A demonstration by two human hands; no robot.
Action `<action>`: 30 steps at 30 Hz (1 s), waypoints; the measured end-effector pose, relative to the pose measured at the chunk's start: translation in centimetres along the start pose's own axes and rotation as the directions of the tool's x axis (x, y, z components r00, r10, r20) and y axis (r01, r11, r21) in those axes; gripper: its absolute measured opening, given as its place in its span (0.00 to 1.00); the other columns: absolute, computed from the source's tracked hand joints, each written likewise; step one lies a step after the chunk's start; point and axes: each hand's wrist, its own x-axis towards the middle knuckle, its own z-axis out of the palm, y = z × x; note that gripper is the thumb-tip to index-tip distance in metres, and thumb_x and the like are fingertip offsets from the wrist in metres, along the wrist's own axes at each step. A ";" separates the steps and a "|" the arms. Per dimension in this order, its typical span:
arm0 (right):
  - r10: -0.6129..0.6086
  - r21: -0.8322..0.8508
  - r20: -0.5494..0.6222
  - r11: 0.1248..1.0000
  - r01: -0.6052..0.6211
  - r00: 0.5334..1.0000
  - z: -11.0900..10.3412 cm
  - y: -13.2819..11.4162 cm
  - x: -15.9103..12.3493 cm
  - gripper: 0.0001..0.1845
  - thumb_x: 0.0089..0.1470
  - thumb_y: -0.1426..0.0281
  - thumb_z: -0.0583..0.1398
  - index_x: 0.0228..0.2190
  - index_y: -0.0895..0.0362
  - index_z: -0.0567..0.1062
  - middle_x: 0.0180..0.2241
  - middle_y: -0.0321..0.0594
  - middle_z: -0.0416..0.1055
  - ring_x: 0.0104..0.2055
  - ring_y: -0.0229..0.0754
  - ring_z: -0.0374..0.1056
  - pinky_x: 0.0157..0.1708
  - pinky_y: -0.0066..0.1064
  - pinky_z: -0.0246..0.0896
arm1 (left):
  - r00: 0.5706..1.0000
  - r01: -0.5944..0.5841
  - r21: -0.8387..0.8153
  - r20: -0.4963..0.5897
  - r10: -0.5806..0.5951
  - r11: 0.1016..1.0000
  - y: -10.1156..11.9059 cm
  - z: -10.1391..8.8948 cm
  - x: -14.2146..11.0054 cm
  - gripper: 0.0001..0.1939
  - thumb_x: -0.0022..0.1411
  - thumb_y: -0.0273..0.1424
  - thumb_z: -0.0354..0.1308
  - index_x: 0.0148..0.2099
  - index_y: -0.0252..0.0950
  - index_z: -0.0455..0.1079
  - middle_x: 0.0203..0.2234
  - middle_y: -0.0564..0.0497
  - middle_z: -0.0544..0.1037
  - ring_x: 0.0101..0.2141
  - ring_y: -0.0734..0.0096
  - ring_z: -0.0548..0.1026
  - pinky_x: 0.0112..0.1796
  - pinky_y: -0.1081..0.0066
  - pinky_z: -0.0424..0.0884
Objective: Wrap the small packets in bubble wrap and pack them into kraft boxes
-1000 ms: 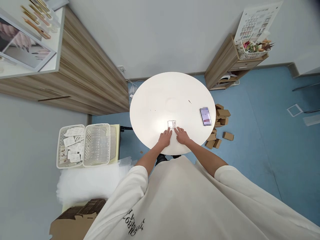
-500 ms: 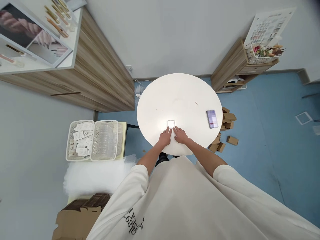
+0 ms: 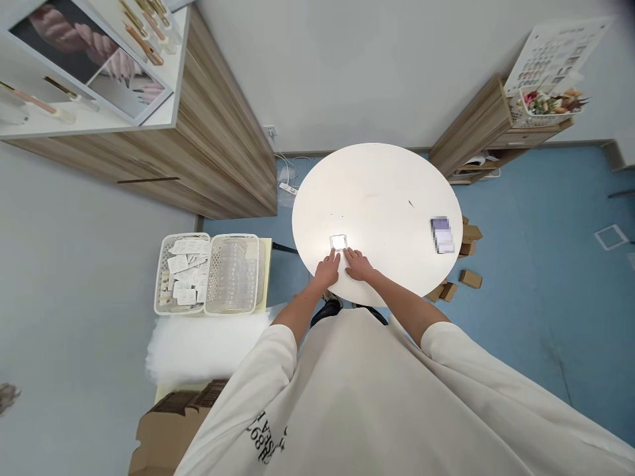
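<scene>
A small clear square piece with a bright, shiny outline [image 3: 338,242] lies on the white round table [image 3: 377,172]. Whether it is a flat sheet or a shallow box I cannot tell. My left hand [image 3: 328,270] rests at its near left corner, fingers stretched forward. At the near right corner lies my right hand [image 3: 358,264], its fingers also extended and spread on the tabletop. The fingertips of both hands seem to touch the near edge of the piece.
A purple, blurred-out item [image 3: 442,235] lies on the table's right side. Small brown boxes [image 3: 471,278] are on the floor beyond. To the left stand a basket of white cards [image 3: 186,272] and a basket of clear plastic pieces [image 3: 233,274]. A wooden cabinet [image 3: 223,132] stands behind.
The camera view has shifted, so table and furniture appear farther right. Against the tabletop, both hands and the clear square piece have moved left together. The fingers stay extended.
</scene>
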 end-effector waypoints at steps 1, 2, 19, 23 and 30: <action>0.008 0.007 0.000 1.000 -0.008 1.000 0.2 -0.1 -0.2 0.46 0.60 0.61 0.55 0.72 0.51 0.40 0.74 0.43 0.36 0.74 0.58 0.36 0.67 0.54 0.44 | 1.000 -0.012 -0.012 0.001 0.012 1.000 -0.2 -0.1 0.0 0.36 0.62 0.31 0.55 0.71 0.41 0.53 0.74 0.44 0.39 0.67 0.37 0.54 0.61 0.44 0.56; 0.018 0.011 0.003 1.000 -0.018 1.000 0.4 -0.1 -0.5 0.45 0.61 0.62 0.54 0.72 0.51 0.39 0.74 0.43 0.36 0.74 0.57 0.36 0.67 0.53 0.45 | 1.000 -0.024 -0.019 0.004 0.024 1.000 -0.3 -0.2 0.0 0.36 0.62 0.31 0.55 0.71 0.41 0.53 0.74 0.44 0.39 0.67 0.36 0.54 0.61 0.44 0.56; 0.019 -0.046 -0.055 0.999 -0.022 0.998 0.1 0.2 -6.2 0.35 0.66 0.61 0.52 0.70 0.58 0.53 0.71 0.52 0.48 0.69 0.58 0.52 0.63 0.45 0.53 | 0.989 0.128 0.414 -0.117 -0.087 0.901 -0.5 2.1 -7.5 0.37 0.66 0.28 0.47 0.74 0.35 0.42 0.74 0.37 0.40 0.65 0.45 0.61 0.59 0.52 0.61; -0.085 -0.058 -0.067 0.995 0.081 0.994 1.5 0.6 -8.2 0.32 0.66 0.62 0.52 0.68 0.57 0.57 0.70 0.51 0.50 0.68 0.57 0.53 0.63 0.44 0.53 | 0.974 0.207 0.345 -0.164 -0.158 0.916 0.5 5.6 -10.7 0.35 0.68 0.30 0.47 0.74 0.37 0.44 0.74 0.37 0.40 0.65 0.44 0.62 0.60 0.52 0.61; -0.249 -0.059 -0.022 0.967 0.247 0.968 7.1 -0.3 -11.2 0.30 0.65 0.65 0.53 0.66 0.58 0.62 0.68 0.52 0.56 0.67 0.57 0.56 0.62 0.44 0.55 | 0.938 0.340 0.273 -0.166 -0.304 0.900 0.3 11.4 -18.0 0.33 0.69 0.30 0.47 0.73 0.37 0.47 0.74 0.38 0.40 0.67 0.46 0.59 0.61 0.51 0.59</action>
